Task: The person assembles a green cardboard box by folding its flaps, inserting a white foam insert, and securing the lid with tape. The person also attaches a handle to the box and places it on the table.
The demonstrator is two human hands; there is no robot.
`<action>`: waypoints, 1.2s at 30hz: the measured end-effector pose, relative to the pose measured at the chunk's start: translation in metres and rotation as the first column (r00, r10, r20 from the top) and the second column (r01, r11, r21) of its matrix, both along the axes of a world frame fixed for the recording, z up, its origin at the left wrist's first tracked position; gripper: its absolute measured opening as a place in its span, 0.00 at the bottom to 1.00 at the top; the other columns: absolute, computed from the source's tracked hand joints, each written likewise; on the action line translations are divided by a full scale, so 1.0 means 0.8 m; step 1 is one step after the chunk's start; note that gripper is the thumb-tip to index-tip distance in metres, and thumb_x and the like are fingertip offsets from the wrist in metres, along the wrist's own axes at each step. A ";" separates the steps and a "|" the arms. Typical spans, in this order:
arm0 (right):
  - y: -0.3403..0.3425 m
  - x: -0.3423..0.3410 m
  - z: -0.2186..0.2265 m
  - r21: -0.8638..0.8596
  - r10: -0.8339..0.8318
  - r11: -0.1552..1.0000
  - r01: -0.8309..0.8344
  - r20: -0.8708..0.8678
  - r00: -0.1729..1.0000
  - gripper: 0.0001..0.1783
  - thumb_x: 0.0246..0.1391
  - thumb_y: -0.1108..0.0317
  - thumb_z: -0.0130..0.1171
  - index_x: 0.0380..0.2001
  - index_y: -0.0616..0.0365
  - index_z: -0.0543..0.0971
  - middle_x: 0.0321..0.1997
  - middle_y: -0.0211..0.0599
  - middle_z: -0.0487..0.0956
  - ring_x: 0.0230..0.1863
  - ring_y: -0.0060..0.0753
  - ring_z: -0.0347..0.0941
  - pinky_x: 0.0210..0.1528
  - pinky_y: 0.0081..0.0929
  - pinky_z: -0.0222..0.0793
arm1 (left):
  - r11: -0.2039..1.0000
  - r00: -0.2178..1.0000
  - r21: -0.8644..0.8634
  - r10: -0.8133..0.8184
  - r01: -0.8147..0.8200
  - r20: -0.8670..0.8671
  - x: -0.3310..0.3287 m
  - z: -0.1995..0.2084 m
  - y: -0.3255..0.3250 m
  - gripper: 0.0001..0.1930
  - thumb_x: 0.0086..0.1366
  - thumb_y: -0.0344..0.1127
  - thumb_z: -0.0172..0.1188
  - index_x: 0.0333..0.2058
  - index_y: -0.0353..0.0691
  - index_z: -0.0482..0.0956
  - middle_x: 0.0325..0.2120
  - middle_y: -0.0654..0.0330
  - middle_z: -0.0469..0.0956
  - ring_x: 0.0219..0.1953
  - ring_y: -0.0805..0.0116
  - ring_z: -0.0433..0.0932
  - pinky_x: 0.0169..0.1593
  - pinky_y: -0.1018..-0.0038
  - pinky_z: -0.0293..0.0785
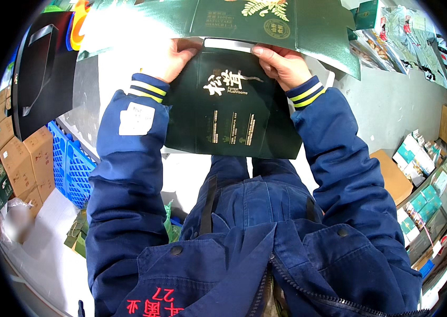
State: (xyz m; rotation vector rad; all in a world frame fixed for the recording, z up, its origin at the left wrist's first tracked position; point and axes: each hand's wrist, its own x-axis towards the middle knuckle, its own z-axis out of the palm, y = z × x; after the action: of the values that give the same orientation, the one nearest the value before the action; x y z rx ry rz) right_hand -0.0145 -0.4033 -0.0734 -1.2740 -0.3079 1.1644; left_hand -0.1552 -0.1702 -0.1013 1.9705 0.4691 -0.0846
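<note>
Green card panel (234, 119), upper centre of the frame, extends downward from the grip — left hand (167, 60) and right hand (286, 66) clamped on its upper edge near opposite corners, neither hand nearer; creases run vertically.

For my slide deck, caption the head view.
Bare left hand and right hand touch the far edge of dark green printed cardboard, with a blue plastic crate off to the left.
</note>
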 end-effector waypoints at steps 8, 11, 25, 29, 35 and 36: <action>0.009 -0.009 -0.005 -0.023 -0.021 1.000 0.022 0.022 1.000 0.10 0.54 0.63 0.58 0.34 0.59 0.75 0.19 0.22 0.65 0.17 0.13 0.52 0.19 0.14 0.45 | 0.999 0.999 -0.010 0.040 -0.040 -0.001 -0.003 -0.006 0.000 0.13 0.59 0.32 0.53 0.41 0.36 0.79 0.37 0.55 0.80 0.40 0.64 0.78 0.49 0.75 0.70; 0.009 -0.009 -0.002 -0.011 -0.006 1.000 0.006 0.026 1.000 0.11 0.54 0.63 0.58 0.34 0.59 0.75 0.18 0.22 0.65 0.17 0.13 0.52 0.19 0.14 0.45 | 1.000 1.000 -0.013 0.024 -0.024 -0.015 -0.002 -0.002 0.001 0.13 0.59 0.32 0.53 0.41 0.36 0.79 0.37 0.55 0.80 0.40 0.65 0.78 0.49 0.75 0.70; 0.007 -0.005 -0.011 0.048 0.028 0.998 -0.026 -0.027 0.999 0.15 0.53 0.60 0.60 0.38 0.60 0.76 0.20 0.21 0.65 0.19 0.12 0.53 0.20 0.12 0.48 | 0.997 0.998 -0.037 0.062 -0.062 0.000 -0.002 -0.005 -0.002 0.13 0.59 0.31 0.53 0.42 0.35 0.79 0.37 0.55 0.80 0.41 0.65 0.77 0.49 0.75 0.70; 0.009 -0.007 -0.012 0.040 0.029 0.999 -0.028 -0.029 0.999 0.14 0.53 0.61 0.60 0.38 0.60 0.76 0.20 0.20 0.65 0.19 0.12 0.52 0.20 0.13 0.48 | 0.998 0.999 -0.043 0.045 -0.046 -0.017 -0.001 0.002 -0.003 0.13 0.59 0.31 0.53 0.42 0.35 0.79 0.37 0.55 0.80 0.40 0.65 0.77 0.49 0.76 0.70; 0.010 -0.008 -0.013 0.016 0.006 1.000 -0.005 -0.053 0.999 0.12 0.53 0.63 0.59 0.37 0.60 0.77 0.20 0.20 0.65 0.18 0.11 0.52 0.20 0.12 0.46 | 0.998 0.999 -0.046 0.037 -0.038 -0.025 -0.002 0.003 -0.002 0.13 0.59 0.30 0.53 0.41 0.35 0.79 0.37 0.56 0.80 0.40 0.66 0.77 0.49 0.76 0.70; 0.010 -0.008 -0.014 0.017 0.003 1.000 -0.002 -0.060 0.998 0.12 0.53 0.64 0.59 0.37 0.60 0.77 0.20 0.20 0.65 0.18 0.11 0.52 0.19 0.12 0.46 | 0.998 0.999 -0.053 0.042 -0.043 -0.020 -0.002 0.002 -0.002 0.13 0.59 0.30 0.53 0.41 0.35 0.79 0.37 0.56 0.80 0.40 0.66 0.77 0.49 0.76 0.70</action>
State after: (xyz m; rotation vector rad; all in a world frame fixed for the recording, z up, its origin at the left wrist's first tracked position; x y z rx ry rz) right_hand -0.0211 -0.3954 -0.0844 -1.2215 -0.2746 1.1973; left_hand -0.1568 -0.1720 -0.0999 1.9075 0.5162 -0.0880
